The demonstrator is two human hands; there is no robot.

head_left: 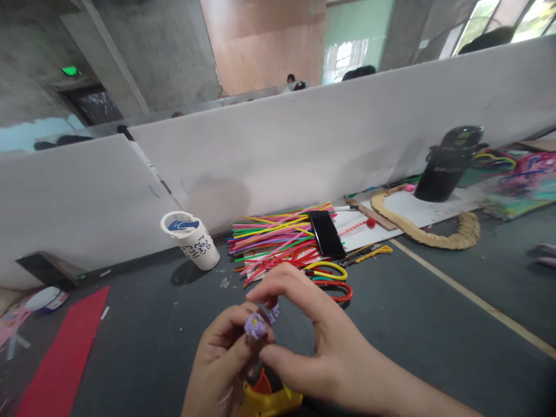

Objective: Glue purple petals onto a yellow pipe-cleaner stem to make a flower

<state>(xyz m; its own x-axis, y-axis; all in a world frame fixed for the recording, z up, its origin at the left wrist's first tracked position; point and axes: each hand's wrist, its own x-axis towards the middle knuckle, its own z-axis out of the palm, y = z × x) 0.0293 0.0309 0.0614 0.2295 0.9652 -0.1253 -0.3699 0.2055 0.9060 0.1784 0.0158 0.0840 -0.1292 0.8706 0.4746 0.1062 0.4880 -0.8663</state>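
My left hand pinches a small purple flower with a yellow centre between thumb and fingertips. My right hand curves around its far side, thumb and forefinger apart, with the thumb tip close to the flower. More purple bits show just behind the flower; whether they lie on the table or belong to it I cannot tell. Below both hands, partly covered, is a yellow and orange object whose kind I cannot make out. Beyond my right hand lie scissors with yellow and red handles.
Coloured pipe cleaners lie in a pile beside a black phone. A white cup with writing stands left of them. Further right are a curved tan strip and a black bottle. Red sheet at left; white partition behind.
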